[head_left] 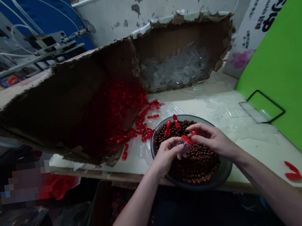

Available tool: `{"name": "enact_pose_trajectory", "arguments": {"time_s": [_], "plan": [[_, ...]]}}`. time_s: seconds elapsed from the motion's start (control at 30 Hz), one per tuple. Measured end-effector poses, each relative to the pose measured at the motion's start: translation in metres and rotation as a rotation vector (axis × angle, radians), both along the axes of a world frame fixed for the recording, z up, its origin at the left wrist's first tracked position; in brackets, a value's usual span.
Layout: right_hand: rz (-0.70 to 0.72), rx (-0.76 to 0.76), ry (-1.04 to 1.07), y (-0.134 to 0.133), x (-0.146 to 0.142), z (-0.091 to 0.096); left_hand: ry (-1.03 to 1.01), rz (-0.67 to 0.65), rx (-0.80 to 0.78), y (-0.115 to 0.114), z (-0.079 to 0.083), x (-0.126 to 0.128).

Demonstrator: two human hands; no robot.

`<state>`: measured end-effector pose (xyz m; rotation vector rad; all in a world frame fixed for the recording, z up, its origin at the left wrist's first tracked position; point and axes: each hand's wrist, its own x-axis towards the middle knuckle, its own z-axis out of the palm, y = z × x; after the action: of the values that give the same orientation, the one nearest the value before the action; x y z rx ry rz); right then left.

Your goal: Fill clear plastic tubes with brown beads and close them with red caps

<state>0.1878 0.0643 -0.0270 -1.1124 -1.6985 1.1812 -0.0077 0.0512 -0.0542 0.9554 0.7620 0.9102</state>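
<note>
Over a dark bowl (pixel 228 171) heaped with small brown balls (pixel 203 163), my two hands come together. My left hand (pixel 166 155) is closed round a small clear plastic container (pixel 182 149). A red flip cap (pixel 187 140) sits at the container's upper end, and my right hand (pixel 210 138) pinches the cap's red lid part between thumb and fingers. Two more red caps, one (pixel 168 128) and another (pixel 176 123), lie on the balls just beyond my fingers.
A torn cardboard box holds piled red caps (pixel 121 102) on the left, spilling onto the white table (pixel 208 101). Clear plastic pieces (pixel 175 68) fill its back section. To the right stand a green panel (pixel 292 82), a black wire frame (pixel 282 111) and a red cap (pixel 292 171).
</note>
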Motion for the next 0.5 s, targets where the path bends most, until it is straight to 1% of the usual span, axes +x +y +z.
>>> {"name": "enact_pose_trajectory", "arguments": {"time_s": [0.1,0.2,0.23,0.3,0.33,0.4,0.43,0.5], "plan": [[0.12,-0.121,0.062,0.008,-0.014,0.005,0.065,-0.079,0.012,-0.001,0.0,0.0],[0.257,-0.33,0.198,0.016,-0.032,0.007,0.136,-0.177,0.035,-0.003,0.004,0.002],[0.288,-0.381,0.233,0.019,-0.038,0.007,0.149,-0.199,0.04,-0.003,0.006,0.002],[0.317,-0.429,0.27,0.023,-0.048,0.004,0.166,-0.221,0.044,-0.004,0.01,0.003],[0.314,-0.442,0.282,0.024,-0.052,0.002,0.175,-0.218,0.041,-0.005,0.011,0.003],[0.256,-0.442,0.303,0.025,-0.058,-0.003,0.195,-0.204,0.037,-0.004,0.013,0.003],[0.213,-0.422,0.305,0.025,-0.06,-0.005,0.205,-0.201,0.038,-0.004,0.013,0.002],[0.138,-0.335,0.282,0.024,-0.062,-0.008,0.215,-0.205,0.041,-0.003,0.012,0.0]]}}
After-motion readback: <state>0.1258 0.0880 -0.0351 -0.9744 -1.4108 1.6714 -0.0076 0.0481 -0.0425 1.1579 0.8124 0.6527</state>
